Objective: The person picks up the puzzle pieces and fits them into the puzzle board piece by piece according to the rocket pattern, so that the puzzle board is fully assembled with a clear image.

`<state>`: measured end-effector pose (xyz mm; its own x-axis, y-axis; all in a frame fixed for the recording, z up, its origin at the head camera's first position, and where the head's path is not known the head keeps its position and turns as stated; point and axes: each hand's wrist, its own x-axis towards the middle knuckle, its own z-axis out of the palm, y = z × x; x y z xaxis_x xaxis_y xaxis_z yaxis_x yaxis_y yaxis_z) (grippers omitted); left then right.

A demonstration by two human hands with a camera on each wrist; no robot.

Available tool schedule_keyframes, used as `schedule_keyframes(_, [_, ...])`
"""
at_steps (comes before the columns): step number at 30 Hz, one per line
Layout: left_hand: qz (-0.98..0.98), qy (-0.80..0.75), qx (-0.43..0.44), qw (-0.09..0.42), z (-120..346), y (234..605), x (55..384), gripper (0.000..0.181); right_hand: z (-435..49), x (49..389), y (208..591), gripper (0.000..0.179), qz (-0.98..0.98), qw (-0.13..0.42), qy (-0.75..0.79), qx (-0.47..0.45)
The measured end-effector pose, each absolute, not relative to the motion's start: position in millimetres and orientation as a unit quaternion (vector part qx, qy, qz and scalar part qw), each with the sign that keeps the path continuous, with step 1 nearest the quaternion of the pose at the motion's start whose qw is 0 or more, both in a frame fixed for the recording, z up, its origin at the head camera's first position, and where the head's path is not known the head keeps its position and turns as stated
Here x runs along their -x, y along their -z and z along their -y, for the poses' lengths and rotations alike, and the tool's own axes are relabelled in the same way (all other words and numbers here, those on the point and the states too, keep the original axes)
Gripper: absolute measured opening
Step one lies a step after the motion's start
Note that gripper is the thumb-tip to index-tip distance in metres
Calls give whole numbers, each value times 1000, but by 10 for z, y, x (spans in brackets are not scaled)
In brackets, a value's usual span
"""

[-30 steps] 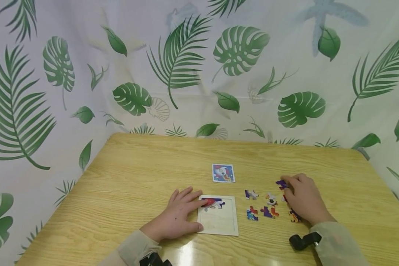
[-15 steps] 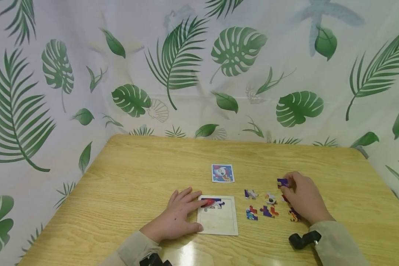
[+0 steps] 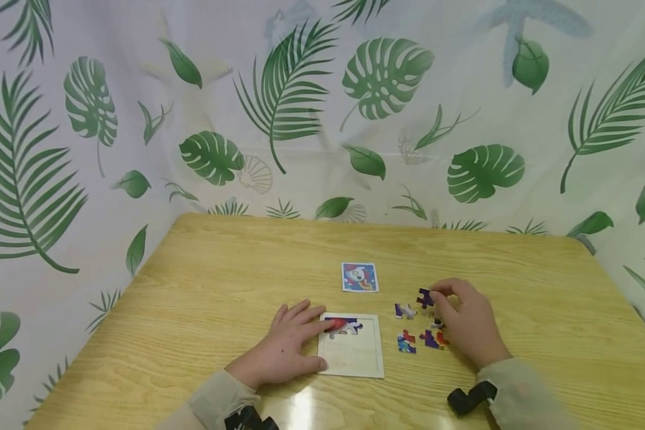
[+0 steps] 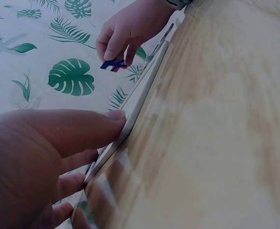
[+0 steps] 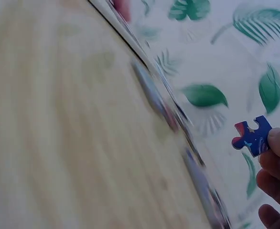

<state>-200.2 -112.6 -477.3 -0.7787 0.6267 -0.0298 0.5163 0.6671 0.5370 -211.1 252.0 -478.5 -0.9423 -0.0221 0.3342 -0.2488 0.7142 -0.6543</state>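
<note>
My left hand (image 3: 287,346) rests at the left side of a pale square puzzle board (image 3: 355,357), fingers spread and fairly straight. Its index fingertip lies on the joined pieces (image 3: 348,326) at the board's upper left, and the thumb (image 4: 82,129) touches the board's edge. Between thumb and fingers, my right hand (image 3: 472,322) pinches a dark blue and red jigsaw piece (image 3: 424,298), held above the table. The right wrist view shows this jigsaw piece (image 5: 253,137) with small star and swirl prints. Part of the loose pieces is hidden behind the right hand.
Loose jigsaw pieces lie right of the board: a white and purple piece (image 3: 405,310), a red and blue piece (image 3: 407,342) and a purple and red piece (image 3: 432,339). A rocket picture card (image 3: 359,277) lies behind the board on the wooden table (image 3: 236,269). A leaf-print curtain (image 3: 312,125) hangs behind.
My right hand has picked up the dark blue jigsaw piece from the table and carried it left, towards the board. My left hand has stayed on the board.
</note>
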Motion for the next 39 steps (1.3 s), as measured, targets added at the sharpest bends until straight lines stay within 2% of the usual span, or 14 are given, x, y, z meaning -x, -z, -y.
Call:
schedule_keyframes(9, [-908,-254,-315,103,1124,4788,2012,73,-1913,2019,4793,14,902,93,-402,-127])
schedule_keyframes(22, [-906,-262,-318,102,1134,4769,2006,72,-1632,2051,4844,9,929,114,-301,-185])
schedule_keyframes(27, [-905,-264,-316,104,1121,4785,1999,72,-1662,1996,4834,13,939,132,-246,-200])
schedule_keyframes(35, [-906,-255,-322,103,1112,4804,1992,71,-1730,1725,4811,22,916,152,-217,-302])
schedule_keyframes(39, [-908,-250,-321,101,1135,4784,2016,72,-1703,1710,4807,27,917,142,-203,-312])
